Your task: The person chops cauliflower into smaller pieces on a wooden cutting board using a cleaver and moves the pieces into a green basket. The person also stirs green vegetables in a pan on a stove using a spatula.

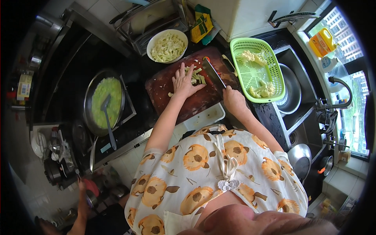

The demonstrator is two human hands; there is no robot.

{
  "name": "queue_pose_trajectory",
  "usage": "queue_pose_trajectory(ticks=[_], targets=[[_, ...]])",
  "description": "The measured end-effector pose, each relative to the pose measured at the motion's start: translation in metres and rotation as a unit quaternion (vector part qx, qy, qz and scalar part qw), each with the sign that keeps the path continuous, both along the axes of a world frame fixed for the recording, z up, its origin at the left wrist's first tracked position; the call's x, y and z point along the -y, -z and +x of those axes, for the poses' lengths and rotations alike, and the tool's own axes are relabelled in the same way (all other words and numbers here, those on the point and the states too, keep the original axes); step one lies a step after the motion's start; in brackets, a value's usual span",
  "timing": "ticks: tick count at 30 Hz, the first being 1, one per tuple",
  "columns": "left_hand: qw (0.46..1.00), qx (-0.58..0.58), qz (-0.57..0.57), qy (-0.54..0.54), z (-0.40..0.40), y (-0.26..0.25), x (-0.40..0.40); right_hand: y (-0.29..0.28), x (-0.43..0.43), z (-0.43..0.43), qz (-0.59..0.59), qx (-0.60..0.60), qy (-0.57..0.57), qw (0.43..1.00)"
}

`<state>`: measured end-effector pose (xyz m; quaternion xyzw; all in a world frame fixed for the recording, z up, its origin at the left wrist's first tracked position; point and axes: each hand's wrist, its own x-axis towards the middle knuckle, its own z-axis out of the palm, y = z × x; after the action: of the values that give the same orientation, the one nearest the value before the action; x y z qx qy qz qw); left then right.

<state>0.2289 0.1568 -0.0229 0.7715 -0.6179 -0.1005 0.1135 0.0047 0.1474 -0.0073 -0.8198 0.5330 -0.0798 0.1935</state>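
My right hand (235,100) grips the handle of a kitchen cleaver (215,72), whose blade is over the right part of a reddish-brown cutting board (164,101). With fingers spread, my left hand (183,82) rests at the sliced cauliflower (198,77) on the board; part of the pile is hidden under it. A white bowl (186,50) of cut cauliflower (168,48) stands behind the board. To the right, a green plastic basket (281,85) holds cauliflower florets (262,89). Small red bits lie near the blade.
At left, a pan (85,108) of green food with a grey spatula (105,102) sits on the stove. A white tray (205,115) is below the board. The sink at right holds a metal basin (295,88). Another person's arm (82,205) shows at lower left.
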Motion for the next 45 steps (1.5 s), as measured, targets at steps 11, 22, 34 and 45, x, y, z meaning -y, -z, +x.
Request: queue_pose_trajectory(ticks=[11, 22, 34, 45], targets=[[0.998, 0.049, -0.02, -0.036, -0.027, 0.012, 0.023, 0.003, 0.002, -0.007, 0.008, 0.024, 0.025, 0.999], [0.99, -0.054, -0.095, 0.091, -0.009, 0.026, 0.023, 0.008, 0.002, -0.008, -0.016, 0.035, 0.019, 0.999], [0.95, -0.227, -0.212, -0.043, 0.015, 0.012, 0.017, 0.008, 0.001, -0.009, -0.011, 0.035, 0.03, 0.999], [0.789, -0.545, -0.233, -0.166, 0.118, -0.052, 0.107, 0.008, -0.001, -0.011, -0.019, 0.041, 0.047, 0.998]])
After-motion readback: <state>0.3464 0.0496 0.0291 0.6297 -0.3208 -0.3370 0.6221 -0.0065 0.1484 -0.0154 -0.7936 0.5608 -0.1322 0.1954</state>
